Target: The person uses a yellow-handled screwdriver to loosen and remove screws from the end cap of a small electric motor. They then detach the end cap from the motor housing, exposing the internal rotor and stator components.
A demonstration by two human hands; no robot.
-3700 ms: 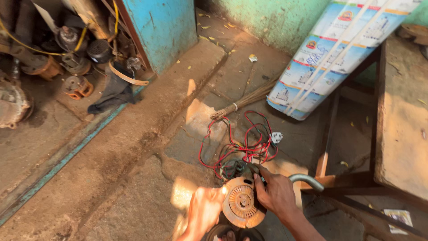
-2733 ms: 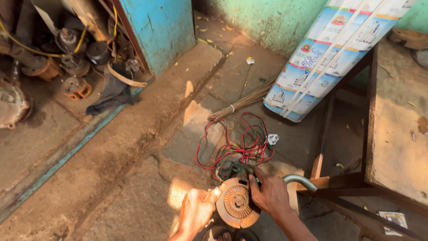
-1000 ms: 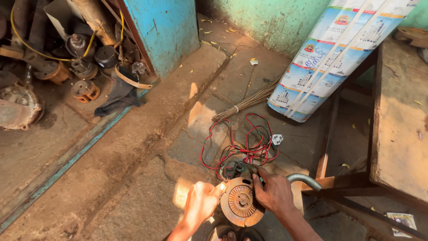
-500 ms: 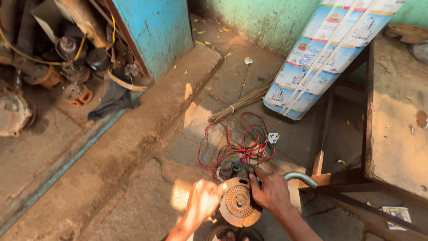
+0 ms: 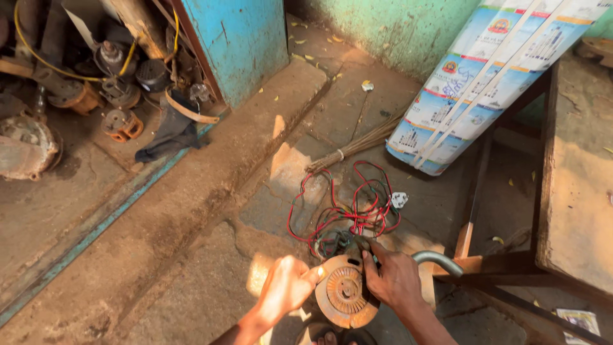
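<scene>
A round rusty orange motor part with a finned face is held low in the head view, above the stone floor. My left hand grips its left rim. My right hand holds its right side, fingers reaching up to the dark windings where the wires come out. A tangle of red and black wires runs from it across the floor to a white plug. A curved grey metal handle sticks out just right of my right hand.
A printed blue-and-white roll leans on the green wall. A small twig broom lies on the floor. A wooden table stands at right. Old motors and parts pile at left behind a blue door.
Both hands have stayed on the motor part. My left hand has shifted slightly along its rim; the view has wobbled a little.
</scene>
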